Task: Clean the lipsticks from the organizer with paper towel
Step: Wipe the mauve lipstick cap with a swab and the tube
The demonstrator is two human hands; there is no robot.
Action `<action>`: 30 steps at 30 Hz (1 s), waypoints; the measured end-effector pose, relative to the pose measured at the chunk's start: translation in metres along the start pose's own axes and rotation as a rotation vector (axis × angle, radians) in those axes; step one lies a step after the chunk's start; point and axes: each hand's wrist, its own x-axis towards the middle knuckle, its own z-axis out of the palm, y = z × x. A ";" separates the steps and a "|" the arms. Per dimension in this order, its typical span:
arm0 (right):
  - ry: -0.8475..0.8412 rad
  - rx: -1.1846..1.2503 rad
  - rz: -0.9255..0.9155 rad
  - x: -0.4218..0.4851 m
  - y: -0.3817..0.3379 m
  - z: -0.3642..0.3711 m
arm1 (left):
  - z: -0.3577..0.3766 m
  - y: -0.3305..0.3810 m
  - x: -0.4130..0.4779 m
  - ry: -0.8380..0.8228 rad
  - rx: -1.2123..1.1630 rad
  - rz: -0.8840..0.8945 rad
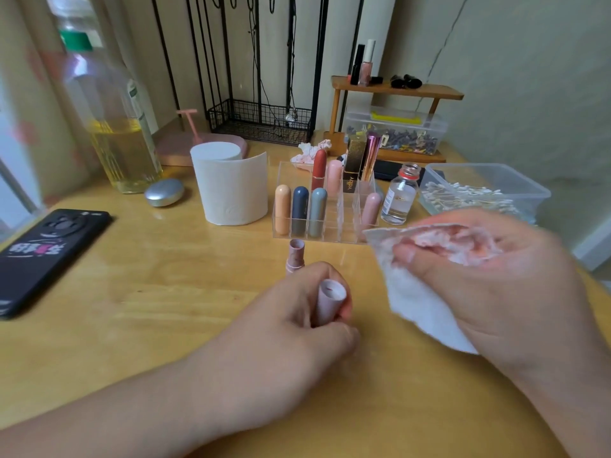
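Observation:
My left hand [297, 312] grips a pale pink lipstick cap [330, 300], its open end facing up. Just beyond that hand the matching pink lipstick base [295, 256] stands uncapped on the wooden table [148, 292]. My right hand [496, 279] holds a white paper towel [420, 302] stained pink, crumpled between thumb and fingers, to the right of the cap. The clear acrylic organizer [334, 231] stands behind, holding several lipsticks: peach [282, 208], dark blue [300, 209], grey-green [318, 211], red [319, 168], pink [334, 175] and others.
A paper towel roll [231, 186] stands left of the organizer. A small open glass bottle [400, 196] and a tub of cotton swabs [479, 190] sit to its right. A black phone [46, 256] lies far left, an oil bottle [112, 127] and silver case [164, 192] behind. Used tissue [307, 153] lies at the back.

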 end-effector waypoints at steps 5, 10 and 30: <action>-0.058 -0.109 -0.445 -0.009 0.006 -0.001 | -0.006 0.000 -0.003 -0.133 0.008 -0.063; -0.193 -0.186 -0.512 -0.012 0.010 0.004 | -0.014 -0.001 0.000 -0.315 -0.157 -0.051; -0.540 -0.014 -0.432 -0.011 0.003 0.005 | -0.041 0.007 0.013 -0.775 -0.472 -0.261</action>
